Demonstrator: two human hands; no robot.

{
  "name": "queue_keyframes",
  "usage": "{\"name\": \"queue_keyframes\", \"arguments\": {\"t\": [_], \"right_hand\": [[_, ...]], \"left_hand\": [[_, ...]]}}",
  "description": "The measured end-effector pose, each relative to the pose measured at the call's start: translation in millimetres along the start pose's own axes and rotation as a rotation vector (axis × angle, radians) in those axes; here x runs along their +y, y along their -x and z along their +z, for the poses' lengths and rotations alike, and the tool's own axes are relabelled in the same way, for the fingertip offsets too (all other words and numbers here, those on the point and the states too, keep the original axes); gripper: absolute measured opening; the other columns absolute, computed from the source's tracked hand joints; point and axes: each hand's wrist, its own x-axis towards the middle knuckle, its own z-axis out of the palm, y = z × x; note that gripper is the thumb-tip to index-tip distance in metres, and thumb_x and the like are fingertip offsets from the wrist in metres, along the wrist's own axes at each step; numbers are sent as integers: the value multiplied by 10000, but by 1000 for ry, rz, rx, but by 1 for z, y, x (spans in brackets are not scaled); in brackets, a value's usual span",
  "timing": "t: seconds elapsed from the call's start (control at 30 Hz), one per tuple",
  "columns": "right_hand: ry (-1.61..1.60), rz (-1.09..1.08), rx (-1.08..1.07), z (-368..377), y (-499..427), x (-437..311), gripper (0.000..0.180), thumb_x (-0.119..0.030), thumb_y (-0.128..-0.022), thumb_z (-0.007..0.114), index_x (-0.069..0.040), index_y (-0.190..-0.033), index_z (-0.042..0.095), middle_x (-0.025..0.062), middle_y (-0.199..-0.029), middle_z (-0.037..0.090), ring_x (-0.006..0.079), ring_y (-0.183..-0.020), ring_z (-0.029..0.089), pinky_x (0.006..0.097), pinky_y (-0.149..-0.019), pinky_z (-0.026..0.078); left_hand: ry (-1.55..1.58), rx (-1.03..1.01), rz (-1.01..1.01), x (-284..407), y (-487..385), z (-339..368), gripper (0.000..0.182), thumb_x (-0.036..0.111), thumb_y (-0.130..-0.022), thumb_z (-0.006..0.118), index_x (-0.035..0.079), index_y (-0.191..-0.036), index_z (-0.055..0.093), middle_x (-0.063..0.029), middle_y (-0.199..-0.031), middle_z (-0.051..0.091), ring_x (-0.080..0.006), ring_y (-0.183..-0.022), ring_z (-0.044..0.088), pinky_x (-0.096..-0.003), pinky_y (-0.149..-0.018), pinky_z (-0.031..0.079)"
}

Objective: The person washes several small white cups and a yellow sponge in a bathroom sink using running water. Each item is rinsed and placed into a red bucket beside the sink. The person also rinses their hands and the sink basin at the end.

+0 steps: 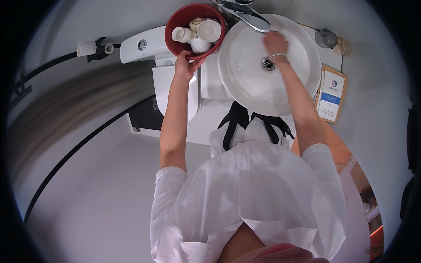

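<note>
A red plastic basin (169,33) sits at the upper left of the round white washbasin (236,92). My left hand (188,65) grips its near rim. Inside are several pieces of white crockery, among them a small pitcher (183,34), a cup (200,45) and a round white dish (209,31); a brown-patterned piece lies partly hidden behind them. My right hand (276,43) is over the washbasin, just below the chrome faucet (253,20) and above the drain (268,64). It is blurred, so its fingers and anything in them cannot be made out.
A white toilet (176,88) stands left of the washbasin. To the right are glass tumblers (326,38) and a wood-framed printed card (330,95). A black-edged glass partition curves along the left, with a paper-roll holder (96,49) on the wall.
</note>
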Motion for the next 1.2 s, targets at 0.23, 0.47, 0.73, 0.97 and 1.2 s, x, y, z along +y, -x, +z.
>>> {"name": "queue_keyframes", "arguments": {"t": [0.23, 0.47, 0.73, 0.97, 1.2], "right_hand": [[-155, -283, -295, -37, 61, 0, 104, -136, -786, 625, -160, -885, 650, 39, -968, 638, 282, -906, 607, 414, -775, 494], [-111, 170, -83, -42, 54, 68, 198, -123, -828, 586, -138, -999, 685, 97, -1050, 635, 297, -1003, 605, 418, -863, 501], [-266, 67, 107, -30, -5, 53, 244, -189, -821, 602, -155, -1049, 681, 101, -1031, 650, 306, -973, 613, 413, -827, 516], [-162, -356, -411, 8, 35, -50, 170, -222, -816, 593, -208, -948, 699, 44, -972, 655, 255, -1043, 568, 471, -876, 440], [-306, -2, -409, -40, 35, 25, 223, -156, -847, 557, -189, -1031, 678, 64, -1074, 632, 276, -994, 606, 407, -829, 511]], "left_hand": [[-25, -7, 21, 0, -1, -2, 417, 113, -877, 423, -134, -1200, 330, -283, -1198, 495, -453, -1056, 582, -442, -872, 586], [-24, 26, 0, 0, 1, -2, 375, 120, -885, 416, -116, -1171, 356, -271, -1164, 522, -430, -1018, 607, -422, -839, 597], [-53, 5, -5, 1, 0, -2, 433, 121, -891, 399, -135, -1233, 329, -283, -1177, 516, -433, -1042, 595, -414, -841, 598], [-53, 12, -15, 2, 2, 1, 465, 123, -881, 413, -123, -1264, 316, -278, -1184, 516, -424, -1048, 595, -410, -841, 597], [-63, -6, -4, -1, -2, -4, 479, 122, -880, 413, -129, -1272, 301, -276, -1183, 519, -421, -1037, 602, -414, -842, 593]]}}
